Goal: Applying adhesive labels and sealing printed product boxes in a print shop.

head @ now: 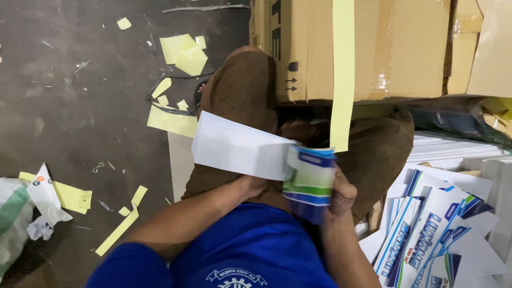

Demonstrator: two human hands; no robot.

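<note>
We see the right hand [341, 194] gripping a blurred printed pack [310, 181] over the lap. The left hand [250, 185] is mostly hidden under the white sheet [240, 148]; its grip we can't tell. A yellow strip [342, 74] hangs just above.

Your two hands in view: left hand [250, 184], right hand [338, 194]. One white sheet [240, 149] in front of you. One folded printed carton [309, 178]. One long yellow strip [342, 74] hanging. One big cardboard box [373, 48]. One pile of flat printed cartons [426, 240], number uncountable. Yellow paper scraps [184, 53] on floor [80, 106], at least ten. One sack [13, 218] at your left.
</note>
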